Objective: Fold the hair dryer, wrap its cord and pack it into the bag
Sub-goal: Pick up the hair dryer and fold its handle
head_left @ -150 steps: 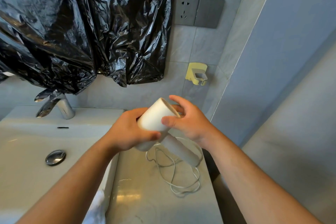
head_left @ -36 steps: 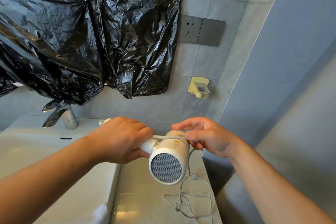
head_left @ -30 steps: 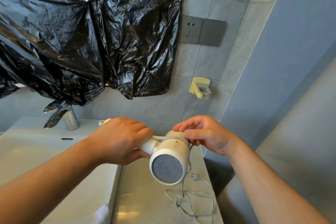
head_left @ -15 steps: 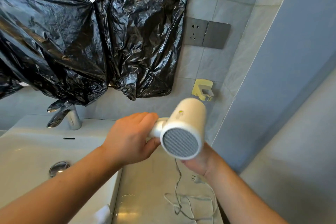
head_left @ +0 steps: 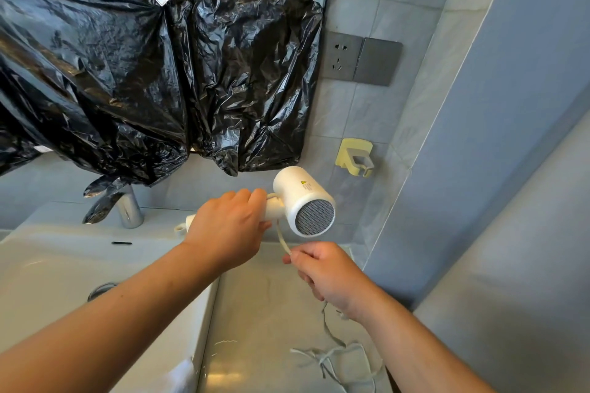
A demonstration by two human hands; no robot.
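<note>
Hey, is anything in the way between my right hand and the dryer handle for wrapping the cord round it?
Nothing visible blocks it. The right hand pinches the cord just below the hair dryer, with open air between. The left hand covers much of the handle, so only the stretch by the body is bare.

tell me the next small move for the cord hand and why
Probably carry the right hand up and over the handle for another turn: the left hand grips the hair dryer, the cord runs taut, and slack lies on the counter.
</note>
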